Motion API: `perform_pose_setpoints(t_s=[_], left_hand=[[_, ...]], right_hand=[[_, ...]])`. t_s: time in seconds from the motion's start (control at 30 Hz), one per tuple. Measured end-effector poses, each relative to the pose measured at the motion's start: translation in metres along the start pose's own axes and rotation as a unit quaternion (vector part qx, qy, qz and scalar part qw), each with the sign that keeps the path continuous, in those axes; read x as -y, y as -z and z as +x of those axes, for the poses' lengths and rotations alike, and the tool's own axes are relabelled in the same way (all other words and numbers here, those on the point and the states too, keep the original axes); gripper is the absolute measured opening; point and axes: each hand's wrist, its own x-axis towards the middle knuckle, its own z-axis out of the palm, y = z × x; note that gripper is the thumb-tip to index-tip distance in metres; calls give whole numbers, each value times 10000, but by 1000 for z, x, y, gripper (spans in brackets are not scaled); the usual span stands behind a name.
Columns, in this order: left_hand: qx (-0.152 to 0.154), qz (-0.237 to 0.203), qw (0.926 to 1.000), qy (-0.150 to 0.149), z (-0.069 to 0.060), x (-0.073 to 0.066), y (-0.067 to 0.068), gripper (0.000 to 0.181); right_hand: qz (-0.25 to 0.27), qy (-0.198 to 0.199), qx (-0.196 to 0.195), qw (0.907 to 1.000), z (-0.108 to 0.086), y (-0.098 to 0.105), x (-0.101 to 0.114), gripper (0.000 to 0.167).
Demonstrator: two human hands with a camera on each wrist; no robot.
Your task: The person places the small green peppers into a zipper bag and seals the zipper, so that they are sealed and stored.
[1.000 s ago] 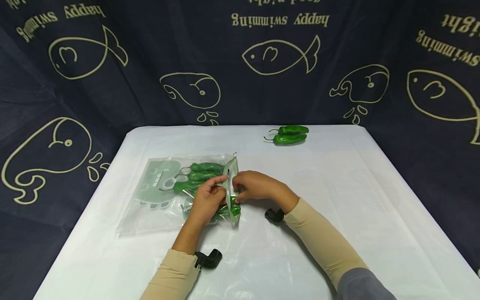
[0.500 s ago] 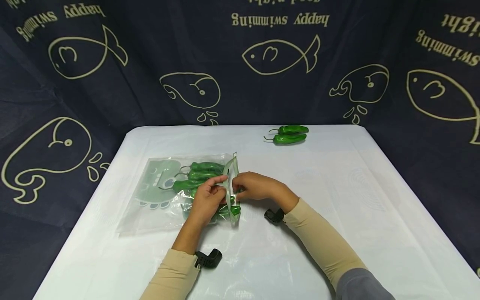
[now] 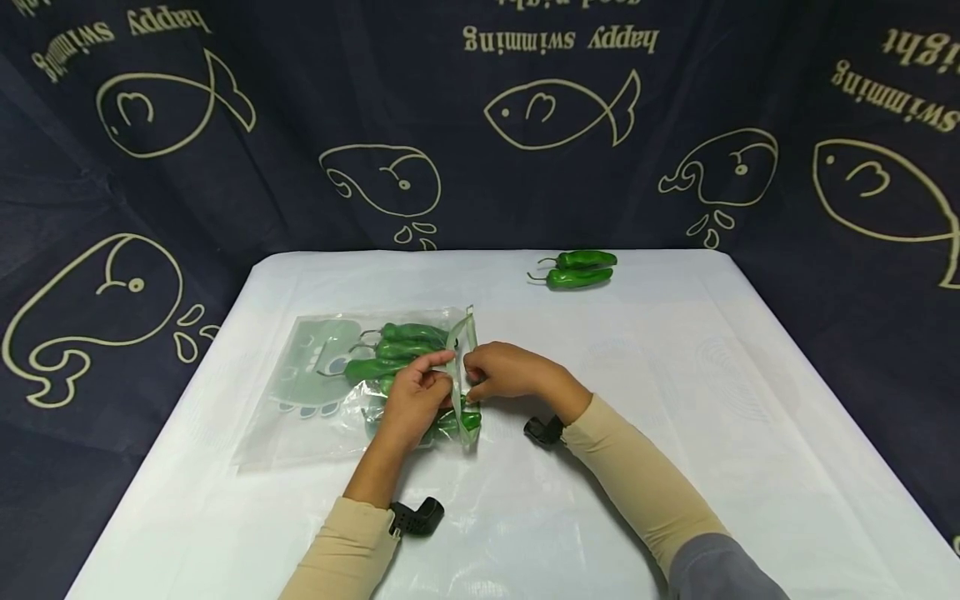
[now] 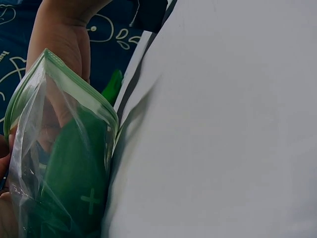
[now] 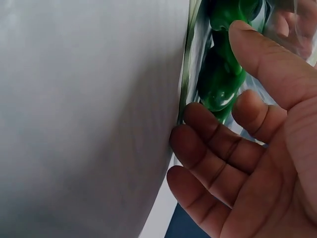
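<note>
A clear zip bag (image 3: 322, 333) with a green print lies flat on the table, its mouth facing right and partly spread. Several green peppers (image 3: 412, 333) are inside, and the end of one pepper (image 3: 471, 421) shows at the mouth. My left hand (image 3: 412, 408) holds the upper side of the bag near its opening, thumb and fingers at the edge. My right hand (image 3: 513, 371) is at the mouth with loosely bent fingers. In the right wrist view its thumb tip touches or nearly touches a pepper (image 5: 218, 91); the other fingers lie near the lower rim.
Two more green peppers (image 3: 581, 277) lie side by side at the back of the white table (image 3: 675, 375). Behind it hangs a dark blue cloth (image 3: 562, 192) with fish and whale drawings.
One pepper end under the right hand has gone slightly deeper into the bag. The right hand has shifted very slightly left; the left hand stays in place.
</note>
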Motion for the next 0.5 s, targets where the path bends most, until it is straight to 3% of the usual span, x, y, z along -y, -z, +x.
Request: perform_pose_setpoints(t_s=[0.3,0.5], left_hand=[[-1,-1,10000,26,0,-1,0,44],[-52,61,10000,34,-1,0,0,43]], right_hand=[[-256,-314,38,9992,5,-4,0,37],[-94,-345,68,9993,4,-3,-2,37]])
